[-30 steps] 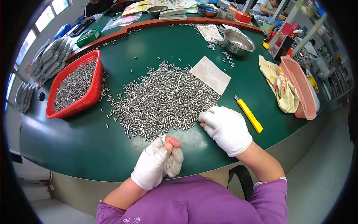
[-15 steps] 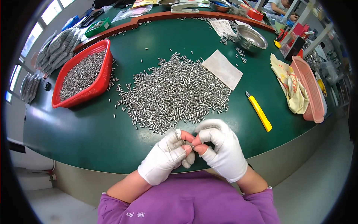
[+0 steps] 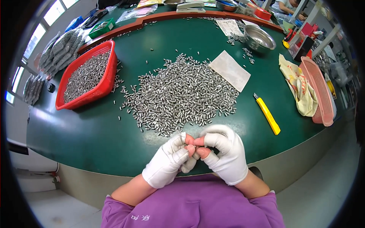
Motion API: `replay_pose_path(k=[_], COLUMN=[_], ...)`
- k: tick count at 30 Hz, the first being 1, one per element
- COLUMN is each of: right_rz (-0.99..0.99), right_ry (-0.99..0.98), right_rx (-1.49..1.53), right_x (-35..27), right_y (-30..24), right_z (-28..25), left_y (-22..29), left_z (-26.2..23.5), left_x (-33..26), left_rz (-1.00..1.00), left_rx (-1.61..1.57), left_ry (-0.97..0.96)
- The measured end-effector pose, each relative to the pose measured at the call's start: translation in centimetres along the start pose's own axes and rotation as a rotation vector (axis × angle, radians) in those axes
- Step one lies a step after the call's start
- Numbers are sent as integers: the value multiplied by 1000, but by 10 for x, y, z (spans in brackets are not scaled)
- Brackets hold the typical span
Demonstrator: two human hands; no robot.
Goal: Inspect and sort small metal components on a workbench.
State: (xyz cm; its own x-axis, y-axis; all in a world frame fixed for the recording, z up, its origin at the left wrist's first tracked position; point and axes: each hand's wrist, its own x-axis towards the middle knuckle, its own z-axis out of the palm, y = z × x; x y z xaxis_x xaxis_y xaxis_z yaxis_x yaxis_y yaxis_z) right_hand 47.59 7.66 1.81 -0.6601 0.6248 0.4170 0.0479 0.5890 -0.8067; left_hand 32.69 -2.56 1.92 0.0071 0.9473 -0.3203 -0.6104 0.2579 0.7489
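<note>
My left hand and my right hand, both in white gloves with bare thumb and index tips, meet at the table's near edge. Between the left thumb and index finger is a small silvery metal part, mostly hidden by the fingertips. The right thumb and index finger close on the same spot from the other side. Just beyond the hands spreads a large heap of small silver metal parts, short and roughly bullet-shaped. A grey-white sheet lies over the heap's right edge.
On the green table, a red basket of similar parts stands left. To the right lie a yellow utility knife, blade showing, a cream cloth and a pink basket. A steel bowl sits far right.
The whole view has shifted slightly. Both hands stay together at the same place, with the right index finger now closer to the left fingertips.
</note>
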Motion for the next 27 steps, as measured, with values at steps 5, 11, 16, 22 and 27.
replay_pose_path(k=[5,11,16,22,27], right_rz=[-61,-96,-40,58,324], right_ry=[10,16,48,336,370], right_rx=[-69,-146,-121,-552,-940], right_x=[-1,0,-3,-1,-15], right_y=[3,2,1,1,28], right_z=[2,3,2,-49,-95], left_y=[0,0,-1,-7,-5], left_z=[-2,-1,1,-10,6], left_x=[-1,-1,0,1,-5], left_rz=[-16,-2,-4,84,303], left_rx=[-6,-11,-44,-166,199], left_ry=[-7,19,72,-123,236])
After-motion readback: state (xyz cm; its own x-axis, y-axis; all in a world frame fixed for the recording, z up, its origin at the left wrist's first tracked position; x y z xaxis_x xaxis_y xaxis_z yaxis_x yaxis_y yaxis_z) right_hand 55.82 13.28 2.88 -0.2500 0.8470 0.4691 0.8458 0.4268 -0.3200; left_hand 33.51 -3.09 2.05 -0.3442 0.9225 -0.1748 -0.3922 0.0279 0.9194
